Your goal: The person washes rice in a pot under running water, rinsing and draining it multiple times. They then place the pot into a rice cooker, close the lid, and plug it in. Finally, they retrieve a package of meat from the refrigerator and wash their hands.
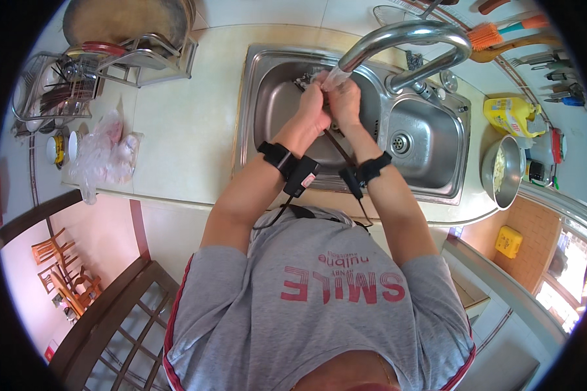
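Observation:
My left hand point(311, 109) and my right hand point(346, 103) meet under the mouth of the tall metal faucet point(407, 29), over the left basin point(274, 111) of a steel double sink. Water seems to run onto them. Both hands have curled fingers pressed close together, and whatever lies between them is hidden. A thin brown handle point(337, 144) slants from below the hands toward the basin's near edge; whether a hand touches it cannot be told. Something dark and shiny point(302, 82) shows just beyond my left fingers.
The right basin point(421, 130) has a drain strainer. Right of it stand a steel bowl point(502, 173) with pale food pieces and a yellow bag point(512, 116). Plastic bags point(107, 153) lie on the left counter, near dish racks point(156, 58). Utensils hang at the far right.

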A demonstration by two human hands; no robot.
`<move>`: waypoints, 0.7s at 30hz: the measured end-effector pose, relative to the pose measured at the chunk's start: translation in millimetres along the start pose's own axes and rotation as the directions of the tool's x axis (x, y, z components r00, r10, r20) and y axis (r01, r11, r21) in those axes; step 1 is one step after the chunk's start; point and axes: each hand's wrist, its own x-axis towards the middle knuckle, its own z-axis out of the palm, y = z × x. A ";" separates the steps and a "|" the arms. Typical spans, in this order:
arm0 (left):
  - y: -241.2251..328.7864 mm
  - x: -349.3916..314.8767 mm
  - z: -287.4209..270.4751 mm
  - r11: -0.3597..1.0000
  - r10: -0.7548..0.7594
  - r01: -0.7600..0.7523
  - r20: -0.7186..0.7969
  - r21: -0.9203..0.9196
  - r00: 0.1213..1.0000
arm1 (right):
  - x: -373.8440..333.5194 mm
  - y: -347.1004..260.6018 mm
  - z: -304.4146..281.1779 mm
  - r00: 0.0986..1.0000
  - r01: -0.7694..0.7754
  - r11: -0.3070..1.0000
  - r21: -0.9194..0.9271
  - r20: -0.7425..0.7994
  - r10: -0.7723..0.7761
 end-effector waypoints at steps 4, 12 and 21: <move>-6.2 -16.2 3.4 0.999 0.008 -0.007 -0.039 0.043 0.999 | 3.7 9.9 -2.2 0.998 -0.057 0.997 0.049 0.007 0.057; 5.8 1.8 -34.9 0.996 -0.092 0.092 -0.026 -0.012 0.995 | -20.6 19.2 15.3 0.981 0.193 0.952 -0.238 0.054 -0.186; 2.4 21.6 -123.1 0.932 -0.025 0.251 -0.645 0.260 0.764 | -33.3 60.6 -67.8 0.993 0.051 0.998 -0.030 -0.102 -0.054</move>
